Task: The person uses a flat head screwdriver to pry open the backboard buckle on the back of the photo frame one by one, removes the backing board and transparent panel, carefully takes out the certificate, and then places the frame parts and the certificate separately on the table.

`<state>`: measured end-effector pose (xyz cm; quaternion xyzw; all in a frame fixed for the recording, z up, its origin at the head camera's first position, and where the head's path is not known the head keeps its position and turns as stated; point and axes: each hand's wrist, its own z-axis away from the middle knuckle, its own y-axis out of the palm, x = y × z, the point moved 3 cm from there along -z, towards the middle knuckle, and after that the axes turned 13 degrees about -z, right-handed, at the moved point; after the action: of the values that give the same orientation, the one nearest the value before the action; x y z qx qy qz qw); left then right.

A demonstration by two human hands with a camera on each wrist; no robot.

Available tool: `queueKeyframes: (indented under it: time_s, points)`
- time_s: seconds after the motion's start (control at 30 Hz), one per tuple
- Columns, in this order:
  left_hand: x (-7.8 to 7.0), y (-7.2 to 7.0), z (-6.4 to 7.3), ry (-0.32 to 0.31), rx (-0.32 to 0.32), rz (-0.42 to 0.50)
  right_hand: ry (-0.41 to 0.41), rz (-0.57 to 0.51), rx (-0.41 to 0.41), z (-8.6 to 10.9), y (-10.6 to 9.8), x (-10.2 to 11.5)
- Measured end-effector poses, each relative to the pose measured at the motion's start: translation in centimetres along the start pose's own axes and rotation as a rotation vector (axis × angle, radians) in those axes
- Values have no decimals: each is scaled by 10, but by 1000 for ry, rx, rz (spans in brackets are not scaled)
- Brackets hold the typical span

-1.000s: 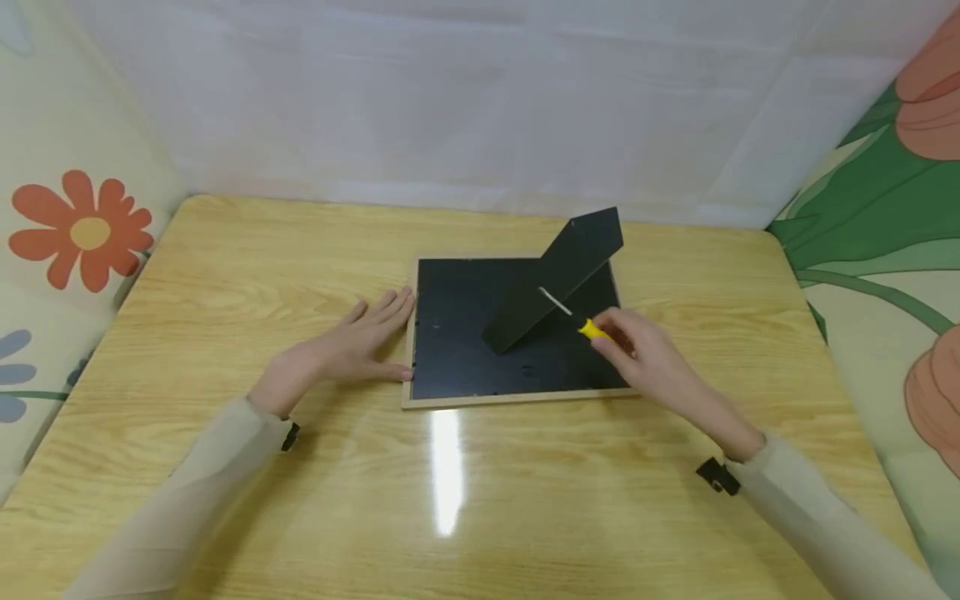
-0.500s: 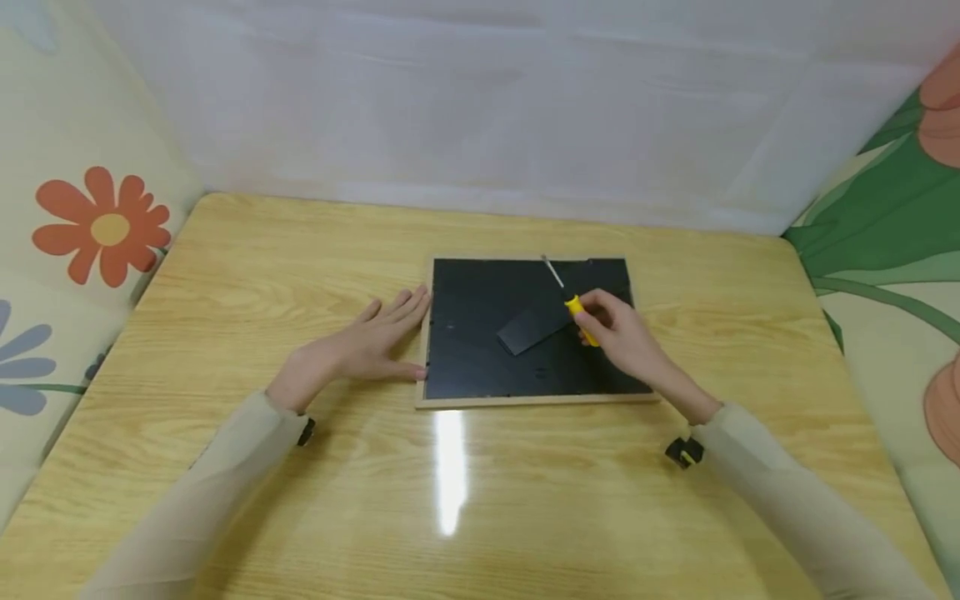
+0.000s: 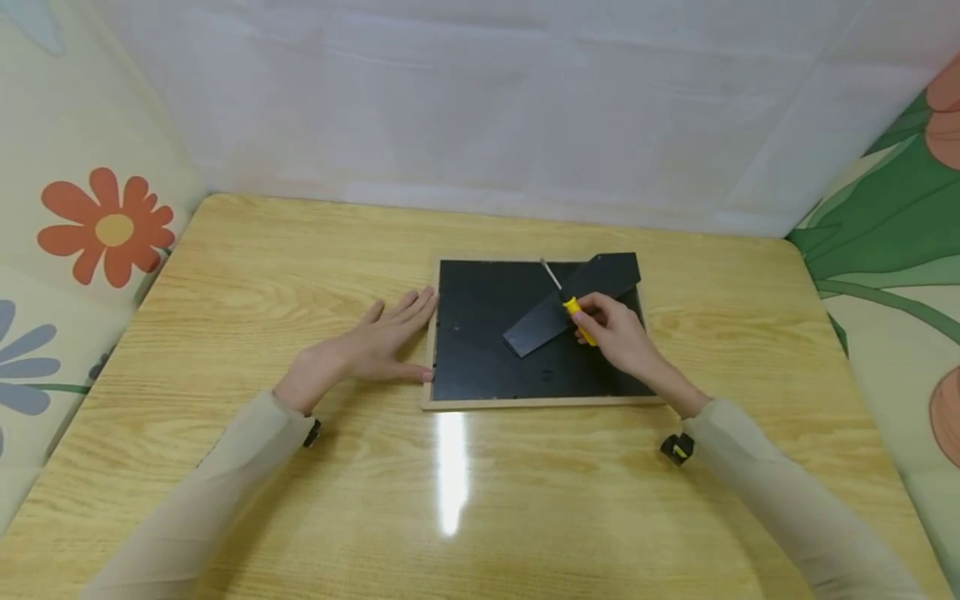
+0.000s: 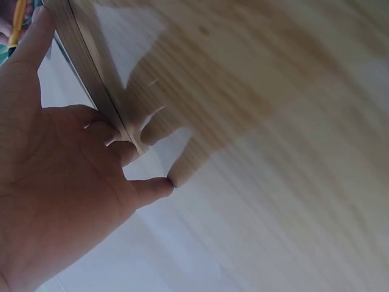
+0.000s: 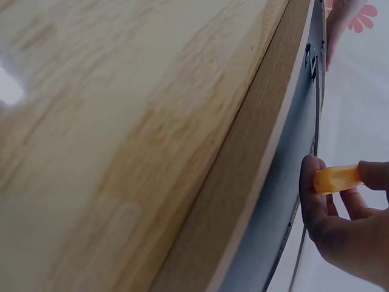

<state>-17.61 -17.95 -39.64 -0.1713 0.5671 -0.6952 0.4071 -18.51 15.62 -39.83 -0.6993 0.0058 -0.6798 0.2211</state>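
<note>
A picture frame [image 3: 540,403] with a light wooden rim lies back side up on the table. On its black backing is a hinged black easel stand [image 3: 536,327], its wide far end lifted a little over the top right corner. My left hand [image 3: 363,343] rests along the frame's left edge, fingers spread and straight, thumb at the rim. Between thumb and fingers my right hand [image 3: 621,335] pinches a screwdriver [image 3: 572,305] by its yellow handle, shaft pointing up and left across the stand. The right wrist view shows that handle [image 5: 336,179] beside the frame's wooden side [image 5: 246,158].
The glossy wood-grain table [image 3: 315,508] reflects a bright light strip. Behind it hangs a white cloth [image 3: 465,108]. Flower-patterned panels [image 3: 97,350] stand at both sides. A small black device [image 3: 678,448] is strapped near the right wrist.
The stand stood steeply raised, dropped flat against the backing, then rose slightly at its far end. My right hand moved left with the screwdriver, whose tip now points farther up.
</note>
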Motion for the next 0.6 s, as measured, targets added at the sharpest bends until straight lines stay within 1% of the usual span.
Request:
queueKeyframes:
  time_s: [0.17, 0.33, 0.43, 0.6]
  points:
    - [-1, 1, -2, -12, 9, 0, -23, 39, -16, 0, -3, -1]
    - [-1, -1, -2, -13, 8, -19, -99, 157, -27, -2, -7, 7]
    - [-2, -3, -2, -10, 5, -21, -169, 232, 0, -5, -9, 18]
    - [-2, -2, -3, -2, 1, -16, -298, 349, 84, -10, -6, 43]
